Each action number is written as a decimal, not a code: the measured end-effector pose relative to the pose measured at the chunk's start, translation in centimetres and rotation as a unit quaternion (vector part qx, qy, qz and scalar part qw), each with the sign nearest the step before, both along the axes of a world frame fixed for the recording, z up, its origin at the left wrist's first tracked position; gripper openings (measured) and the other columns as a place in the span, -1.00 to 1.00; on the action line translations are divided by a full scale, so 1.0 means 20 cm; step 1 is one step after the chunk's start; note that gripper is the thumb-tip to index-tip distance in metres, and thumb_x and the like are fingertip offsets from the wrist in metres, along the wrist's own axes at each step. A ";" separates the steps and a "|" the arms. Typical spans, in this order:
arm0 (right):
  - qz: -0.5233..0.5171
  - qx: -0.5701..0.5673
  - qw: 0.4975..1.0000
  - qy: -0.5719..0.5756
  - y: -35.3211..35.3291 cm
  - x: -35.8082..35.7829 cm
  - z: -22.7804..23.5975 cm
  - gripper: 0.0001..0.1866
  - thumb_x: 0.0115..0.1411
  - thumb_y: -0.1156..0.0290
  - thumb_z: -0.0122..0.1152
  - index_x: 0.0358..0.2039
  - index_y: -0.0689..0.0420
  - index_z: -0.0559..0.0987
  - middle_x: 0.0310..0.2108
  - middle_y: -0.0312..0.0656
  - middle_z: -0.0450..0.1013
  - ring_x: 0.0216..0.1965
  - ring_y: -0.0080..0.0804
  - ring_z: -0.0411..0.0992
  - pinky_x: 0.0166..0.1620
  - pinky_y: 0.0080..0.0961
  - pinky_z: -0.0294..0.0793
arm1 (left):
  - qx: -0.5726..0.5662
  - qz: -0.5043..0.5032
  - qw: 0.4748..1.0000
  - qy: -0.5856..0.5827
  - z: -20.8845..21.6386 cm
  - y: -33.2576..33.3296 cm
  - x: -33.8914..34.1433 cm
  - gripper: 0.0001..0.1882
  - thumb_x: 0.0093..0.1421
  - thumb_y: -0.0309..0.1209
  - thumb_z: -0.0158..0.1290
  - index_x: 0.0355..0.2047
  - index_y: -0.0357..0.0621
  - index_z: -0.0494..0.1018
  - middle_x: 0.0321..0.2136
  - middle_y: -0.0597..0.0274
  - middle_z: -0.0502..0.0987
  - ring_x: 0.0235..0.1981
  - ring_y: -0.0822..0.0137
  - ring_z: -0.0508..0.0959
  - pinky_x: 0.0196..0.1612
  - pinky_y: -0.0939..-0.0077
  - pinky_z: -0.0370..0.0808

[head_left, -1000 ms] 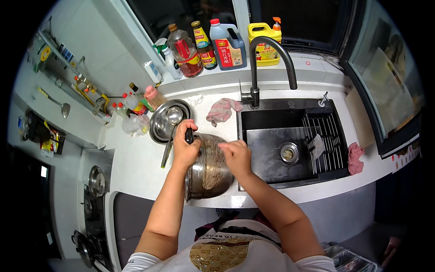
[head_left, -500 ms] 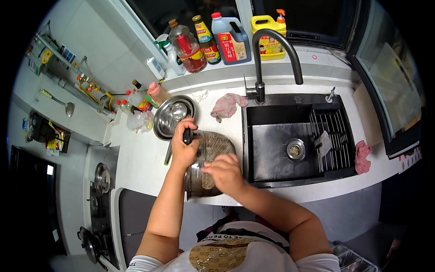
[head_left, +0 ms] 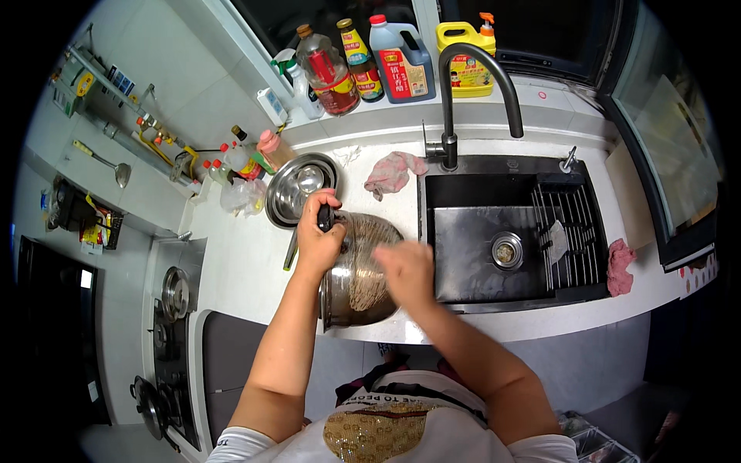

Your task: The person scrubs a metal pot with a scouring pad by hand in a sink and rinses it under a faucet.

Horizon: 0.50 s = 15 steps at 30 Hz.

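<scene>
A shiny metal pot (head_left: 340,301) lies tipped at the counter's front edge, left of the sink. My left hand (head_left: 317,241) is closed around its black handle (head_left: 326,218). Brown, streaky marks run across the pot's curved side; whether they are residue or reflection I cannot tell. Over the pot's right side, my right hand (head_left: 409,272) is blurred by motion, with its fingers curled in. What it holds, if anything, cannot be made out. Beyond the pot, stacked metal bowls (head_left: 282,202) hold a round metal ladle bowl (head_left: 309,179).
To the right is a black sink (head_left: 471,270) with a tall faucet (head_left: 515,100) and a rack (head_left: 567,239). A pinkish cloth (head_left: 392,174) lies behind the pot, a pink rag (head_left: 620,266) right of the sink. Several bottles and jugs (head_left: 405,65) line the sill.
My right hand has moved up and to the right across the pot. The pot shows slightly higher in view, my left hand still on its handle. The whole view has shifted a little.
</scene>
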State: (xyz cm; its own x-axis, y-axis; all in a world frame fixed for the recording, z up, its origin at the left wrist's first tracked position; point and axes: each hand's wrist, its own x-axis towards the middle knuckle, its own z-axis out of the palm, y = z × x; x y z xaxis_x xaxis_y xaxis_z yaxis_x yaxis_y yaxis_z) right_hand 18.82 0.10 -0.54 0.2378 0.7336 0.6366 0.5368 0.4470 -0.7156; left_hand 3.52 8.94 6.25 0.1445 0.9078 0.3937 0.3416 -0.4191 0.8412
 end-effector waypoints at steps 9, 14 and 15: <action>0.117 0.025 0.993 0.009 -0.26 -0.02 0.02 -0.77 -0.07 0.63 0.17 -0.42 0.04 0.67 -0.36 -0.27 0.56 -0.32 -0.27 0.43 -0.19 -0.39 0.40 | -0.004 -0.007 1.000 0.014 0.02 -0.03 0.02 -0.66 -0.21 -0.65 0.00 -0.34 -0.15 0.34 -0.14 0.08 0.40 -0.08 0.18 0.42 0.06 0.46 0.26; 0.107 0.041 0.993 0.006 0.01 -0.01 0.15 -0.82 -0.07 0.61 0.20 -0.44 0.09 0.66 -0.36 -0.24 0.56 -0.35 -0.25 0.44 -0.22 -0.40 0.45 | 0.007 -0.025 0.999 0.018 0.05 -0.07 0.06 -0.67 -0.19 -0.65 0.02 -0.34 -0.16 0.33 -0.12 0.03 0.40 -0.06 0.12 0.42 0.06 0.42 0.28; 0.108 0.043 0.993 0.013 0.04 -0.01 0.15 -0.83 -0.07 0.61 0.20 -0.44 0.10 0.66 -0.37 -0.23 0.56 -0.36 -0.24 0.44 -0.23 -0.40 0.45 | 0.007 -0.025 0.999 0.019 0.07 -0.07 0.05 -0.67 -0.19 -0.65 0.02 -0.34 -0.16 0.33 -0.12 0.03 0.40 -0.05 0.12 0.42 0.07 0.41 0.28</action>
State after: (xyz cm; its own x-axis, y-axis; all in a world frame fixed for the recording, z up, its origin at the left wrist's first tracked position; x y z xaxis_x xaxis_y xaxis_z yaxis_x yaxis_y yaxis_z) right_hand 18.58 0.96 2.36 0.0978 0.7122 0.6951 0.4036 0.6101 -0.6818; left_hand 4.51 7.61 7.60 0.2049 0.8934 0.3998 0.3516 -0.4484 0.8218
